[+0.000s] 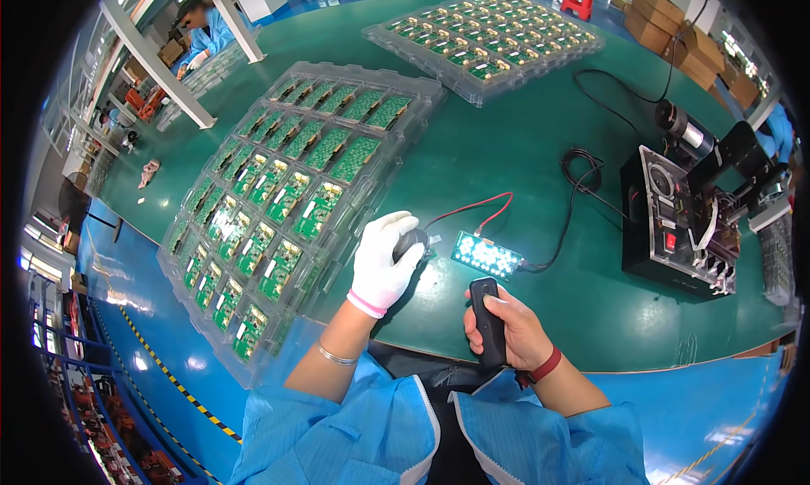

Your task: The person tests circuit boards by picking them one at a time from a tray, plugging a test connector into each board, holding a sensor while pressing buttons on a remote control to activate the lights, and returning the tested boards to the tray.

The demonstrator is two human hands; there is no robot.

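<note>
1. Left hand [384, 261], in a white glove, rests on the green table [506, 148]; its fingers are curled closed around a small dark round object [411, 242].
2. Right hand [506, 325], bare, has its fingers wrapped shut on a black remote control [486, 312], thumb on top, held just above the table's near edge.
3. A small lit LED board [487, 255] lies on the table between the two hands and slightly beyond them, just right of the dark object.
4. Red and black wires [472, 208] run from the board.
5. A clear tray of green circuit boards [287, 198] lies to the left; a second tray [485, 34] lies farther off.
6. A black test box [675, 223] stands at right.
</note>
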